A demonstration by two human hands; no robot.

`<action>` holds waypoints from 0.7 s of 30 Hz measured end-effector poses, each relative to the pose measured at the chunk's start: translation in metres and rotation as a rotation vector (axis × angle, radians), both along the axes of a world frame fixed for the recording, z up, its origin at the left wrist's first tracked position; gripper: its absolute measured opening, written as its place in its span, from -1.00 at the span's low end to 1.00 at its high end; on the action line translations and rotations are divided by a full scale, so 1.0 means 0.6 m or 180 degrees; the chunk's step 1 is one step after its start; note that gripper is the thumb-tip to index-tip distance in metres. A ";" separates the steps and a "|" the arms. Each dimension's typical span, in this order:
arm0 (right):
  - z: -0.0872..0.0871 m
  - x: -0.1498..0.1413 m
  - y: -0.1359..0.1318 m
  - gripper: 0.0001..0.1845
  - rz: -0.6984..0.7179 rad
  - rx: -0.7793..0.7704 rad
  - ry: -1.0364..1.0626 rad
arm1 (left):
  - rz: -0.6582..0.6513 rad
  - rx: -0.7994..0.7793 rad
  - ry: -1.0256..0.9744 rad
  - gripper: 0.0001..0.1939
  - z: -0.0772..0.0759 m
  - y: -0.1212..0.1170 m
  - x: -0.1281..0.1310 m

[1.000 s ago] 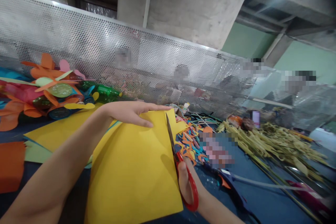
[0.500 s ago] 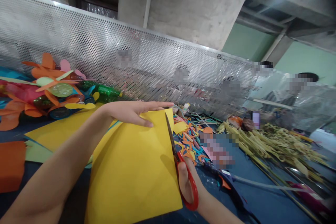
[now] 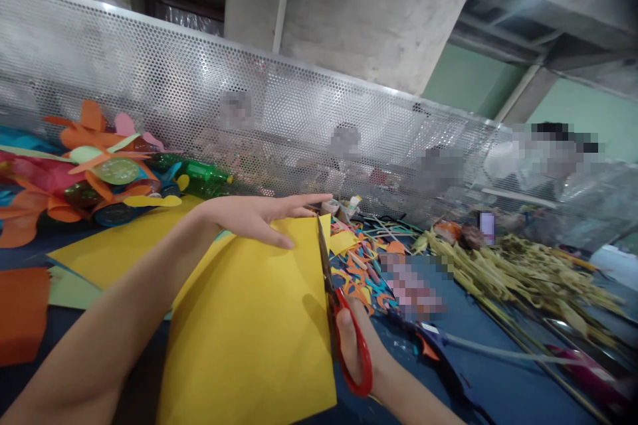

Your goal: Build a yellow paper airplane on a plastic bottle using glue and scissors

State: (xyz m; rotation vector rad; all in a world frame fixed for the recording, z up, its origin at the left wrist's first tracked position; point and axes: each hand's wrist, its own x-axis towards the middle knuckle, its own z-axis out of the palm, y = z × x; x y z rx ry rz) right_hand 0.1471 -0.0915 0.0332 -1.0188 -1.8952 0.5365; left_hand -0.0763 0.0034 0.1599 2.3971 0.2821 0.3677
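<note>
My left hand (image 3: pixel 249 216) grips the upper edge of a large yellow sheet of paper (image 3: pixel 254 325), with the thumb on its front face and the fingers partly hidden behind. Red-handled scissors (image 3: pixel 367 365) are held in my right hand (image 3: pixel 371 324), thumb through a handle loop. Their blades point up along the sheet's right side, and a narrow yellow strip shows to the right of the blade tips. The sheet stands tilted and slightly curved above the blue table (image 3: pixel 478 345).
Paper scraps (image 3: pixel 361 272) lie beyond the scissors. A dark blue glue gun (image 3: pixel 443 352) and dried husks (image 3: pixel 518 272) are on the right. At left sit orange paper flowers (image 3: pixel 90 116), a green bottle (image 3: pixel 202 172) and more sheets. A perforated metal screen (image 3: pixel 299 103) stands behind, with people beyond.
The yellow sheet has shifted slightly down, its lower right corner moving left. The scissors' handles sit a little further left. At back right, a person beyond the screen has moved.
</note>
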 end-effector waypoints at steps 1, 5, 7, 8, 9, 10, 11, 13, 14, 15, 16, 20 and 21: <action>0.002 0.000 0.000 -0.38 0.0057 -0.0004 -0.0032 | 0.0015 -0.0014 0.0000 -0.18 -0.001 0.000 0.001; 0.009 0.001 -0.003 -0.36 0.0041 -0.0052 -0.0030 | 0.0036 -0.0043 0.0028 -0.16 -0.003 0.000 0.005; 0.010 0.001 -0.003 -0.33 0.0041 -0.0055 -0.0035 | 0.0011 -0.0039 0.0053 -0.16 -0.003 0.000 0.007; 0.009 0.001 -0.003 -0.32 0.0090 -0.0062 -0.0038 | -0.0007 -0.0034 0.0061 -0.16 -0.003 0.000 0.008; 0.009 0.001 -0.002 -0.32 0.0157 -0.0087 -0.0041 | -0.0022 -0.0020 0.0064 -0.16 -0.003 0.000 0.009; 0.008 0.000 -0.002 -0.31 0.0206 -0.0107 -0.0024 | -0.0034 0.0012 0.0061 -0.16 -0.003 0.000 0.010; 0.008 0.000 -0.002 -0.30 0.0226 -0.0120 -0.0001 | -0.0039 0.0061 0.0052 -0.17 -0.003 0.000 0.010; 0.007 -0.001 -0.003 -0.29 0.0108 -0.0059 0.0061 | -0.0034 0.0197 0.0066 -0.19 -0.001 -0.001 0.012; 0.007 -0.001 -0.004 -0.29 -0.0005 -0.0013 0.0082 | -0.0024 0.0261 0.0071 -0.19 -0.001 -0.001 0.012; 0.006 -0.001 -0.005 -0.31 -0.0122 0.0028 0.0095 | -0.0014 0.0307 0.0086 -0.20 0.000 -0.002 0.012; 0.005 -0.001 -0.005 -0.33 -0.0210 0.0054 0.0100 | -0.0006 0.0333 0.0099 -0.20 0.000 -0.002 0.012; -0.001 0.002 -0.001 -0.38 -0.0333 -0.0003 -0.0054 | -0.0008 0.0318 0.0098 -0.20 0.000 -0.001 0.011; -0.003 0.003 0.001 -0.37 -0.0354 -0.0008 -0.0105 | 0.0000 0.0335 0.0114 -0.20 -0.001 0.000 0.011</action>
